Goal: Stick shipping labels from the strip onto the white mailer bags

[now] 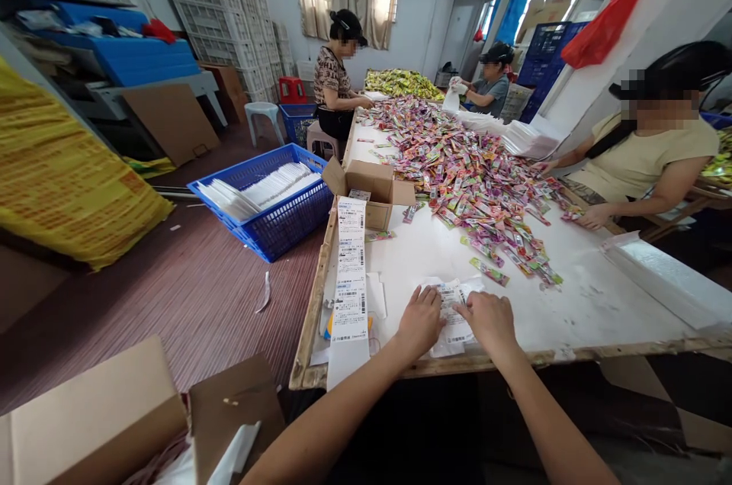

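Observation:
My left hand and my right hand rest close together on a small white printed label sheet lying on a clear bag near the front edge of the white table. The fingers of both hands are curled down onto the sheet, pinching or pressing it. A long strip of printed labels hangs over the table edge to the left of my left hand. A wide heap of colourful small packets spreads across the table beyond my hands.
A small open cardboard box stands on the table's left side. A blue basket of white bags sits on the floor. Three people sit round the table. An open carton is at lower left. A stack of clear bags lies right.

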{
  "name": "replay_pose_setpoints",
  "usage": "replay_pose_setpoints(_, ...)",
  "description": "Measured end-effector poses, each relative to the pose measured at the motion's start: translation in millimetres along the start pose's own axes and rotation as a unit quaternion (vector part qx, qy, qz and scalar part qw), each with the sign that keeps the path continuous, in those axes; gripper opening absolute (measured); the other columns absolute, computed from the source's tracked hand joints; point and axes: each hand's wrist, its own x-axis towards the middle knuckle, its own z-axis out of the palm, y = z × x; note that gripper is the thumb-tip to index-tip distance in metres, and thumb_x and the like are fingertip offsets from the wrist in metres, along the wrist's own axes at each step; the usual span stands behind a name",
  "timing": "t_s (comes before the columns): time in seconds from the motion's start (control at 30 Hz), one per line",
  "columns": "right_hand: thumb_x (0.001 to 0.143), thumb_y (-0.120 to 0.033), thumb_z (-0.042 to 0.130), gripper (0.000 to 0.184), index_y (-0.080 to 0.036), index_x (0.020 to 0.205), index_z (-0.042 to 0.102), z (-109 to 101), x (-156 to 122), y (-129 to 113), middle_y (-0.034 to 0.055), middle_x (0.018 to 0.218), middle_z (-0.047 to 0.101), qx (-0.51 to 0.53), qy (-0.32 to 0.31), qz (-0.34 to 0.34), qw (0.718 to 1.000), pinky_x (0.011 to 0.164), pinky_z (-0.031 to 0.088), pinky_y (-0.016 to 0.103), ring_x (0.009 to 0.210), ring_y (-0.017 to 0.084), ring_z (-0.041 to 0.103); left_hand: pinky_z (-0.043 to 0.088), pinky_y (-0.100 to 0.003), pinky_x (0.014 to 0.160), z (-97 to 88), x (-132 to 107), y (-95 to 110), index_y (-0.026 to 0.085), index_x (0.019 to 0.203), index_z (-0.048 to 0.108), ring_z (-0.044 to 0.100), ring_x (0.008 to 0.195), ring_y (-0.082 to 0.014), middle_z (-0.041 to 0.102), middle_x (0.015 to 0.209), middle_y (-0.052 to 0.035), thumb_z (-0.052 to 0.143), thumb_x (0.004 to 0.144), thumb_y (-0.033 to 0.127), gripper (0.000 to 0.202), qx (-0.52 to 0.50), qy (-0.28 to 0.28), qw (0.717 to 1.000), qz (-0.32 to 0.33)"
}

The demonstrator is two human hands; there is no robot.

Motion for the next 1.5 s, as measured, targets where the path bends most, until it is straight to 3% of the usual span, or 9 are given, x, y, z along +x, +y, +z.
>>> replay_pose_setpoints(0.17,0.087,-0.029,0.058,0.014,-0.024,0.089,0.071,15,21,30,0.0064,0.107,0.066,0.146,0.102,-0.149,0.973,0.092,0.037,0.042,0.104,0.026,0.058,0.029,-0.041,0.117,9.4,13,14,0.003,0.134,0.050,0.043,0.137,-0.0286,0.050,0.144,-0.0204,0.057,0.089,0.026,0.051,0.001,-0.001,1.000,0.002)
replay_pose_setpoints(0.3,0.083,-0.045,0.054,0.031,-0.023,0.096,0.071,53,34,57,0.0099,0.113,0.065,0.312,0.135,-0.089,0.936,0.098,0.041,0.045,0.110,0.028,0.057,0.034,-0.039,0.115,23.7,26,24,0.002,0.136,0.048,0.044,0.136,-0.0278,0.050,0.144,-0.0207,0.053,0.093,0.031,0.052,-0.003,-0.008,1.000,0.003)
replay_pose_setpoints(0.43,0.088,-0.050,0.038,0.051,-0.016,0.115,0.064,84,27,70,0.0144,0.119,0.062,0.347,0.154,-0.038,0.924,0.100,0.045,0.043,0.113,0.026,0.057,0.031,-0.042,0.116,36.5,34,26,0.001,0.143,0.040,0.036,0.141,-0.0301,0.041,0.150,-0.0222,0.051,0.093,0.042,0.066,-0.010,-0.015,1.000,-0.001)
replay_pose_setpoints(0.63,0.089,-0.045,0.035,0.050,-0.014,0.119,0.060,90,18,66,0.0142,0.125,0.061,0.366,0.159,-0.002,0.917,0.105,0.042,0.043,0.119,0.025,0.055,0.021,-0.048,0.119,42.0,39,19,0.005,0.150,0.030,0.025,0.146,-0.0333,0.030,0.156,-0.0222,0.048,0.086,0.064,0.088,-0.022,-0.031,0.999,0.019)
replay_pose_setpoints(0.73,0.089,-0.042,0.036,0.047,-0.016,0.119,0.060,88,16,62,0.0134,0.126,0.060,0.375,0.165,0.004,0.912,0.106,0.041,0.043,0.121,0.024,0.053,0.018,-0.057,0.117,40.6,32,18,0.018,0.153,0.026,0.015,0.147,-0.0410,0.021,0.159,-0.0211,0.056,0.078,0.070,0.096,-0.014,-0.029,0.999,0.044)
replay_pose_setpoints(1.0,0.087,-0.042,0.036,0.047,-0.017,0.118,0.062,86,14,63,0.0119,0.128,0.059,0.403,0.152,0.018,0.902,0.106,0.040,0.040,0.122,0.023,0.052,0.014,-0.057,0.117,33.8,10,10,0.034,0.153,0.025,0.007,0.149,-0.0348,0.010,0.163,-0.0142,0.052,0.090,0.054,0.071,0.001,-0.057,0.989,0.137)
replay_pose_setpoints(1.3,0.082,-0.057,0.042,0.071,-0.015,0.139,0.041,111,23,72,0.0174,0.134,0.054,0.422,0.118,0.132,0.889,0.099,0.046,0.044,0.121,0.029,0.055,0.019,-0.059,0.115,17.3,-16,5,0.036,0.134,0.057,0.000,0.148,-0.0365,0.005,0.163,-0.0090,0.054,0.094,0.034,0.040,-0.034,-0.118,0.984,0.129)
replay_pose_setpoints(1.4,0.082,-0.058,0.044,0.071,-0.017,0.139,0.041,111,23,73,0.0156,0.133,0.055,0.426,0.104,0.135,0.888,0.095,0.049,0.042,0.119,0.029,0.056,0.024,-0.061,0.113,3.7,-22,9,0.031,0.130,0.061,0.005,0.147,-0.0396,0.008,0.163,-0.0114,0.059,0.089,0.028,0.041,-0.045,-0.168,0.978,0.113)
replay_pose_setpoints(1.5,0.082,-0.060,0.043,0.071,-0.017,0.139,0.041,109,20,67,0.0156,0.133,0.056,0.431,0.097,0.132,0.887,0.093,0.049,0.041,0.119,0.028,0.057,0.035,-0.052,0.111,-10.9,-24,12,0.024,0.124,0.065,0.029,0.143,-0.0378,0.032,0.157,-0.0155,0.065,0.082,0.026,0.041,-0.069,-0.151,0.983,0.083)
